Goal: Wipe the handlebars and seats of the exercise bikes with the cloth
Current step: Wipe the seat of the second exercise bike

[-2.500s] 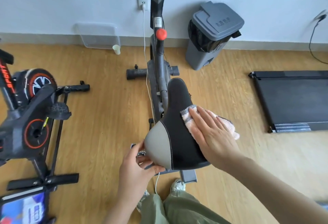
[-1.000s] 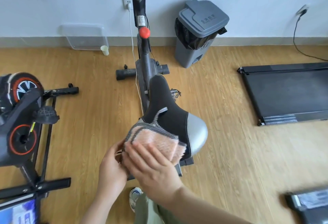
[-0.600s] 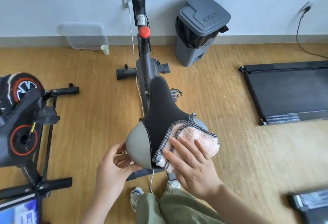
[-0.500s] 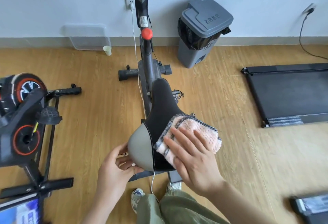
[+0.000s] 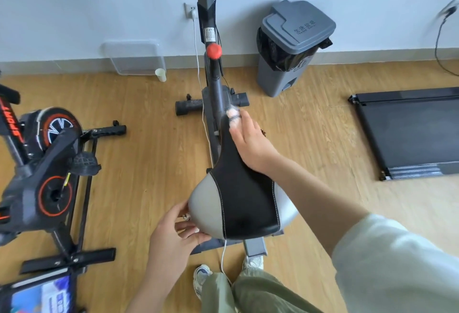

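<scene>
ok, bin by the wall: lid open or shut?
Shut: the grey lid sits flat on the bin, black liner showing below its rim.

Bright, even indoor light — soft shadows.
Wide lens bows the skirting [image 5: 372,55]; motion blur smears the right hand [image 5: 250,144] and the plug [image 5: 449,11] at top right.
</scene>
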